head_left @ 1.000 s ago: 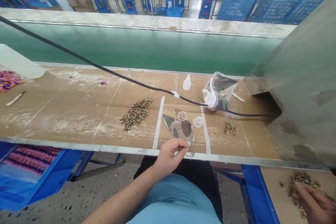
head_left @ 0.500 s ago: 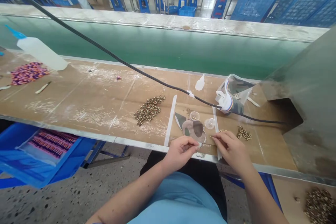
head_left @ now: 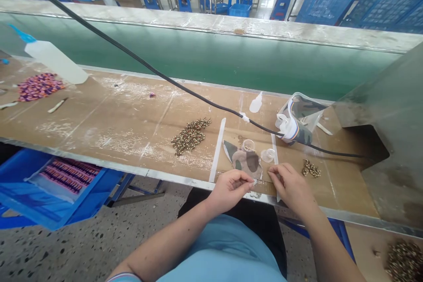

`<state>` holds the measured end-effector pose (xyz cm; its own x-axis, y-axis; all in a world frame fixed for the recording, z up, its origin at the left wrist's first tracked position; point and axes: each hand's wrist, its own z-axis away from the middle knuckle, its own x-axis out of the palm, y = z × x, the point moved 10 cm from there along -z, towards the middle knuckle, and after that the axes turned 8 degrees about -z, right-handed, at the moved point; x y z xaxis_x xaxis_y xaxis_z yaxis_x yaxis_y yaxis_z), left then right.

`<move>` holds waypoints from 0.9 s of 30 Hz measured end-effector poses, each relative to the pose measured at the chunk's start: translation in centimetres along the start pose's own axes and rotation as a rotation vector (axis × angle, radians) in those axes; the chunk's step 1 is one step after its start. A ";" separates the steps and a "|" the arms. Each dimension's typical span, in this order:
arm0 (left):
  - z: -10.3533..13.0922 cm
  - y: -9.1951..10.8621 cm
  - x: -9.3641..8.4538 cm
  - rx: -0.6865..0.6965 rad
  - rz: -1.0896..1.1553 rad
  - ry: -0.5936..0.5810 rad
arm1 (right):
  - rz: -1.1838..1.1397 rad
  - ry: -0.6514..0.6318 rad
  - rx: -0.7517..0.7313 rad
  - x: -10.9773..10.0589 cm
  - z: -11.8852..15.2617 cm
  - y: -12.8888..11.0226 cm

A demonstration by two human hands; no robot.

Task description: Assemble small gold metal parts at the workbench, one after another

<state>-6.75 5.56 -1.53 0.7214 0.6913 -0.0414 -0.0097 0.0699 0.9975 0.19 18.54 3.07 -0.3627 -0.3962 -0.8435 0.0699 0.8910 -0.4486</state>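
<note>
Near the bench's front edge, my left hand (head_left: 229,190) is closed, thumb and forefinger pinched on something pale and too small to name. My right hand (head_left: 293,186) is beside it on the right, its thumb and forefinger pressed together; whatever is between them is too tiny to make out. Just beyond the hands lies a camouflage cloth piece (head_left: 243,163). A small clear cup (head_left: 248,145) rests at its far edge, and a second clear cup (head_left: 268,155) stands to its right. A small heap of brass-coloured pieces (head_left: 310,168) lies right of my right hand.
A larger heap of brown-gold pieces (head_left: 189,136) lies left of the white tape (head_left: 218,150). A black cable (head_left: 158,72) crosses above the bench to a camouflage-wrapped bundle (head_left: 299,130). A metal housing (head_left: 396,119) bounds the right. Far left are a white bottle (head_left: 56,62) and a blue crate (head_left: 59,211).
The view has shifted slightly, moving the scene a little to the right. Both hands keep nearly the same pose, with my right fingertips drawn slightly closer together.
</note>
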 end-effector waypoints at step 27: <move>0.3 -1.4 -1.9 -0.191 0.202 0.046 | -0.196 0.044 0.078 1.4 1.3 4.8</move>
<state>-7.86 3.92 -2.86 0.6597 0.7364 0.1503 -0.2836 0.0587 0.9572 1.23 21.92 -0.68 -0.4162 -0.5491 -0.7247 0.0653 0.7769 -0.6262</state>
